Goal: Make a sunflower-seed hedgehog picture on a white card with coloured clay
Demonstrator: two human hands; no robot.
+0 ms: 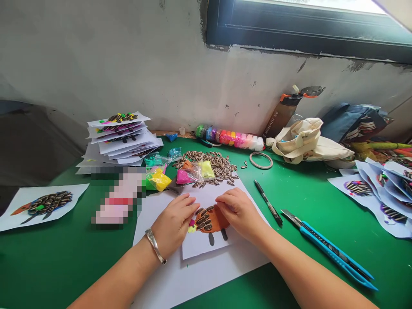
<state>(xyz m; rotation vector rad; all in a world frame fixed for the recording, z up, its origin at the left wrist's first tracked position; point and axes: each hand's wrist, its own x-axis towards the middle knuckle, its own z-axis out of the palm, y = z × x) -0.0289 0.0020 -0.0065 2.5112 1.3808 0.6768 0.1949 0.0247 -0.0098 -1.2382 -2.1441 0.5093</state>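
Note:
A white card (196, 250) bears an orange clay animal body (220, 220) with dark legs and a small yellow and pink head at the left. Several striped sunflower seeds (204, 219) sit in rows on the body's left half. My left hand (174, 221), with a silver bangle on the wrist, rests at the card's upper left, its fingers loosely curved and slightly apart beside the seeds. Over the upper right of the clay, my right hand (240, 214) has its fingers bent together; its fingertips hide whatever they may hold.
Behind the card lie a sunflower seed pile (222, 165) and bagged clay (160, 179). To the right are a pen (268, 201), blue utility knife (331, 246) and tape roll (261, 160). Finished cards stand stacked (124, 141) at left; more cards (373, 193) lie right.

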